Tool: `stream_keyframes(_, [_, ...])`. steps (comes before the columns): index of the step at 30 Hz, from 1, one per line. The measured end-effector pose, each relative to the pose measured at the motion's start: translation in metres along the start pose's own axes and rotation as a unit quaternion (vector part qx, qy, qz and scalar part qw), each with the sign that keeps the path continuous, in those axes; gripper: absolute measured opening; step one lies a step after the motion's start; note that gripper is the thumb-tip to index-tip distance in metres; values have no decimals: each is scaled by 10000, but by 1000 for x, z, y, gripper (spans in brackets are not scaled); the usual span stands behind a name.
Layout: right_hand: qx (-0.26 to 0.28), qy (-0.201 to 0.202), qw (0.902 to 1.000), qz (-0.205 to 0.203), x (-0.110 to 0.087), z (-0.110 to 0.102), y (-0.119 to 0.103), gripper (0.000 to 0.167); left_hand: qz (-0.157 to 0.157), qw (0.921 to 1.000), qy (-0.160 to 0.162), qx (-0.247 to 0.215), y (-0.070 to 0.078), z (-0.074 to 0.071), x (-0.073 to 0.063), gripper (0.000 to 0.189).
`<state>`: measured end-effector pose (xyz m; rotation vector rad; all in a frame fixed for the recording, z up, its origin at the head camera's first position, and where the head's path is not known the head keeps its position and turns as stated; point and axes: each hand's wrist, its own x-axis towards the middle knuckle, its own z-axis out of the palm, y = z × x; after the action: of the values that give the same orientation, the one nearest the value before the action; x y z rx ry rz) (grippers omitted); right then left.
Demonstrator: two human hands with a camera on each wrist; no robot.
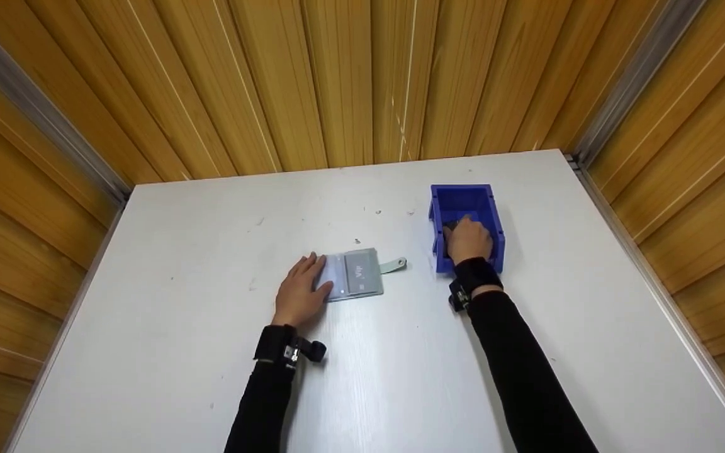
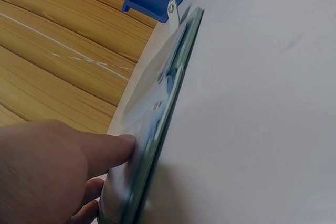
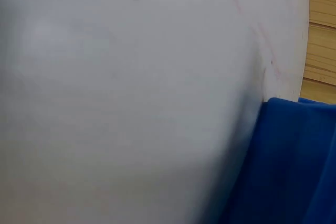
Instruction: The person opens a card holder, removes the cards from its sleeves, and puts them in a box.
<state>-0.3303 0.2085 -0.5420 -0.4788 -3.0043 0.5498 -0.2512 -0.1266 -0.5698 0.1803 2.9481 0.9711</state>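
Note:
A pale grey-green card holder lies opened out on the table, its clear plastic sleeves to the left and a snap strap sticking out to the right. My left hand rests on its left edge with fingers extended; in the left wrist view the thumb lies on the clear sleeve. My right hand reaches down into a blue plastic bin, fingers bent and mostly hidden. Something dark shows beside those fingers; I cannot tell whether they hold it.
The white table carries both the bin and the card holder, the bin standing to the right. Wood-patterned panels rise behind the table's far edge and on both sides. In the right wrist view the blue bin wall fills the lower right.

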Motion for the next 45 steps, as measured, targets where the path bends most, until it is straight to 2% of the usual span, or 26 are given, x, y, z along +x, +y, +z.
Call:
stream_keyframes(7, [46,-113,9997,199,3,2,0,68,-31,10000,-21,-11,2,-1,0,60])
stream_keyframes(17, [381,-64,9990,219,2,1,3,61,-43,10000,15,24,5,-2,-2,60])
stream_keyframes(22, [835,235,9959,238,3,-1,4,62,-87,9999,-4,54,7,-2,-1,61])
stream_keyframes(26, [1287,853,9880,-88,-2,-14,-8,50,-97,9999,-31,57,6,-1,0,61])
stream_keyframes(28, [1485,1095,9820,-414,-6,-22,-19,41,-107,9999,-42,46,5,-2,0,61])
stream_keyframes(31, [1649,1165,9741,-1015,-13,-29,-39,34,-53,10000,-23,31,4,-2,0,61])
stream_keyframes(35, [1643,716,9682,-1747,-26,-27,-63,31,-10,10000,-8,28,3,-2,0,61])
stream_keyframes(41, [1335,-570,9525,-2678,-44,-8,-79,35,-6,10000,-41,55,2,-1,-1,60])
stream_keyframes(45, [938,-1416,9390,-2992,-52,5,-78,48,56,10000,-12,20,4,-3,-1,60])
